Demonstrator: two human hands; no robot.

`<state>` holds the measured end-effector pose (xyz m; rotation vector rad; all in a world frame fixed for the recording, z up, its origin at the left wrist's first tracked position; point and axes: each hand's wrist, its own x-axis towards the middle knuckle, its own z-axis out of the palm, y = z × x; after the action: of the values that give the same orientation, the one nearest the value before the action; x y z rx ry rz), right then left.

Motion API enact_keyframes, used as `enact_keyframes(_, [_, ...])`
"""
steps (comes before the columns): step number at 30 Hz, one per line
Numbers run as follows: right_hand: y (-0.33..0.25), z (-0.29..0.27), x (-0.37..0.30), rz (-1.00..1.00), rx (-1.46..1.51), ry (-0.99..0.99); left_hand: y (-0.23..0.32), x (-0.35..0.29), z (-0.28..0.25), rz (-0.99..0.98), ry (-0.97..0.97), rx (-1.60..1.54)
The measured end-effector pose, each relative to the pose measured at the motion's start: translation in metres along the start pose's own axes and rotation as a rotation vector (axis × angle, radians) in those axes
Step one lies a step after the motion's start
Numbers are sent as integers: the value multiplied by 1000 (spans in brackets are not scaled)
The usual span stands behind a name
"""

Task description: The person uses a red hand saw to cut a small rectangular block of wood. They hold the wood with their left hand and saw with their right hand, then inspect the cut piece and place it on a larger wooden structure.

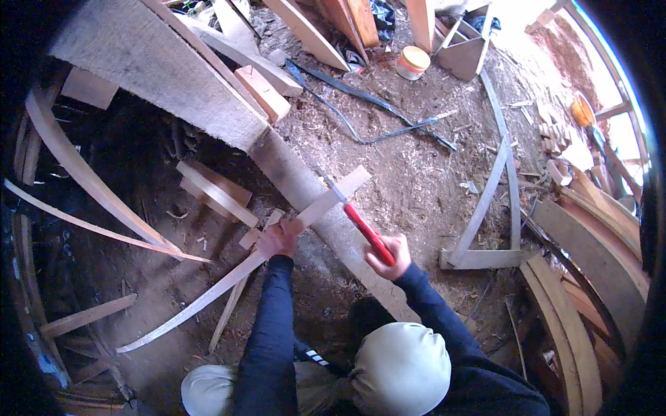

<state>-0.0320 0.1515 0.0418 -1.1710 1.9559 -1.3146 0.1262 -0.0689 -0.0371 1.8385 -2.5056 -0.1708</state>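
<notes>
My left hand (279, 239) is closed around a long, thin, slightly curved wooden strip (208, 302). The strip's wider far end rests across a narrow wooden beam (286, 166) that slopes down toward my right knee. In my closed right hand (390, 258) is a red-handled tool (366, 231). Its slim metal end lies at the strip's upper part, and the exact kind of tool is too small to make out. Short wood pieces (216, 194) lie beside my left hand, partly under the strip.
A wide board (163, 66) leads into the beam from the upper left. Curved wooden pieces (90, 166) lie at left, with more (562, 333) stacked at right. A joined wooden frame (485, 258), dark straps (374, 100) and a yellow-lidded tub (413, 62) lie on the shaving-strewn ground.
</notes>
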Motion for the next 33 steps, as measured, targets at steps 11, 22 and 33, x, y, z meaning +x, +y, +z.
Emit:
enact_keyframes(11, [23, 2, -27, 38, -10, 2, 2, 0, 5, 7, 93, 29])
enact_keyframes(22, [35, -2, -46, 131, 122, -49, -9, 8, 14, 50, -59, 33])
enact_keyframes(33, [27, -6, -58, 54, 46, -38, -8, 7, 8, -16, 2, 17])
